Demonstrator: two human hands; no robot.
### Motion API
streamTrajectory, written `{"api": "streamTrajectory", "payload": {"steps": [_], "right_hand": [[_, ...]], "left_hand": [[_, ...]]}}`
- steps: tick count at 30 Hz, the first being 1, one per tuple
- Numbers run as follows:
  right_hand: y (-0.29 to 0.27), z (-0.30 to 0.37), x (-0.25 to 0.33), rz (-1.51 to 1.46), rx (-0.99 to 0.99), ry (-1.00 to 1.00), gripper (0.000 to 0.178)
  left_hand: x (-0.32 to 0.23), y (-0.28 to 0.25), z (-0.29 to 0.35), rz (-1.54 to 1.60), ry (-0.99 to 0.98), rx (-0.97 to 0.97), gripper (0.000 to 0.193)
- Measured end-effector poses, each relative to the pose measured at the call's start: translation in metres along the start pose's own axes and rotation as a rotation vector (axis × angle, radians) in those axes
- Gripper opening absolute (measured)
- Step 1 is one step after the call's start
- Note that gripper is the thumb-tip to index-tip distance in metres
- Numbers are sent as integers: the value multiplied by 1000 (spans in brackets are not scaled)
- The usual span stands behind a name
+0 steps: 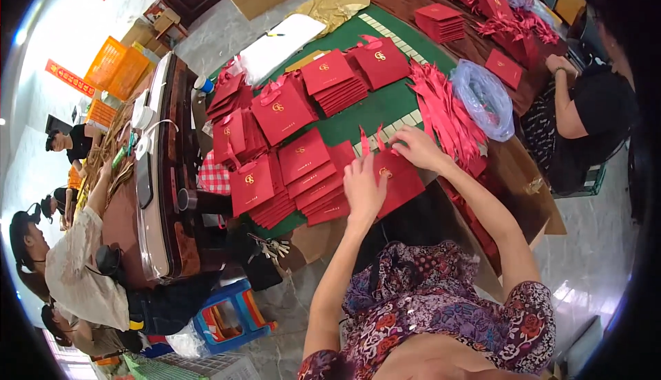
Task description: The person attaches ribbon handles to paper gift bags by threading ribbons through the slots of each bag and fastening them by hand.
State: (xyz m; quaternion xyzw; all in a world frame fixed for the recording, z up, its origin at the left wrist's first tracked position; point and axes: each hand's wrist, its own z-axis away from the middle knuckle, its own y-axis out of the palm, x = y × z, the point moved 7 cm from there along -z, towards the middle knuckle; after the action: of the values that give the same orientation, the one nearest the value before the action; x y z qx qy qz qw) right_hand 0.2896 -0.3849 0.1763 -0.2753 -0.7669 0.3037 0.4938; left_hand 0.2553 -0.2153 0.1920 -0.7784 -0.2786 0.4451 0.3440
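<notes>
A red paper gift bag (403,186) with a gold emblem lies flat at the near edge of the table, under both my hands. My left hand (365,188) is over its left part, fingertips closed at a short red ribbon (364,140) that stands up from the bag's top. My right hand (418,149) reaches in from the right, its thumb and forefinger pinched at the ribbon by the bag's top edge. The fingertips partly hide the ribbon. Just left of my left hand, a fanned stack of red bags (310,177) overlaps the bag.
More bag stacks (282,111) cover the green tabletop (385,104). Loose red ribbons (444,108) and a clear bluish plastic bag (482,101) lie at the right. A co-worker (585,104) sits at the far right; other people work at the left beside a brown table (131,222).
</notes>
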Motion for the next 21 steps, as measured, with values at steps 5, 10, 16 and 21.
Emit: {"api": "streamTrajectory", "payload": {"steps": [5,10,16,21], "right_hand": [[27,-22,-20,80,206,76,22],[37,-22,-30,-9,290,92,25],[44,-25,-39,-70,600,166,25],[46,-21,-50,-349,747,350,26]], "left_hand": [[9,46,-12,-102,-6,26,54],[17,55,-8,-30,-4,50,50],[10,53,-6,83,43,64,36],[4,49,-10,155,90,74,30]]}}
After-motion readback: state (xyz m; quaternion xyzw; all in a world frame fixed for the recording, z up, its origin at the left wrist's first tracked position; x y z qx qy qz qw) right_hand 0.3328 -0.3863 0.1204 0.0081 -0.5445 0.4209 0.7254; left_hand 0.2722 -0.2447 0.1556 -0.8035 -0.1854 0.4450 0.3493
